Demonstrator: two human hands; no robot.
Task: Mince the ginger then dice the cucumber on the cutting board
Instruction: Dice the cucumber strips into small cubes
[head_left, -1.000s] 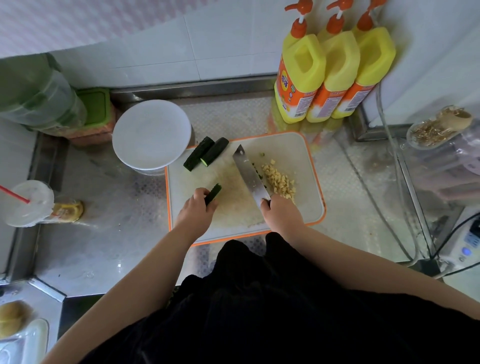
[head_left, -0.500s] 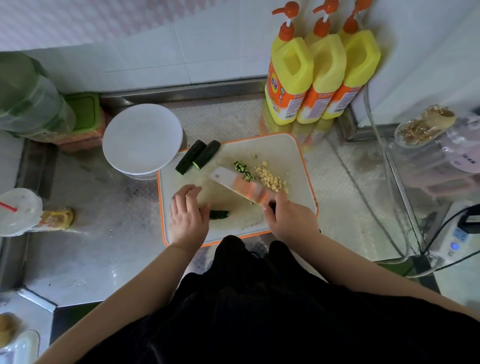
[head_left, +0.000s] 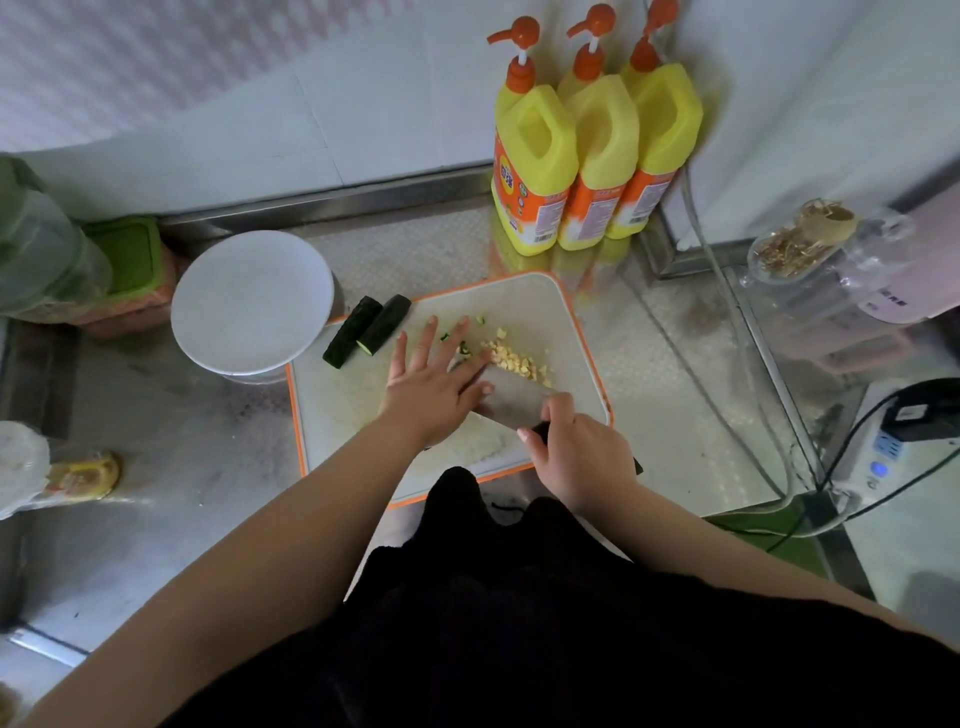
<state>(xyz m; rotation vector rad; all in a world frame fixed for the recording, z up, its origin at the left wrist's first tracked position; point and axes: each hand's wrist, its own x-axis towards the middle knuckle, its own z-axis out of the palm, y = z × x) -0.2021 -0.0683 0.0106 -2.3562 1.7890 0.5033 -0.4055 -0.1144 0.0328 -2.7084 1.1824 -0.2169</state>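
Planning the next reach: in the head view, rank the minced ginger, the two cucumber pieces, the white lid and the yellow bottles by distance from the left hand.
1. minced ginger, just right of the left hand fingertips.
2. cucumber pieces, at the board's far-left corner.
3. white lid, left, off the board.
4. yellow bottles, far right by the wall.
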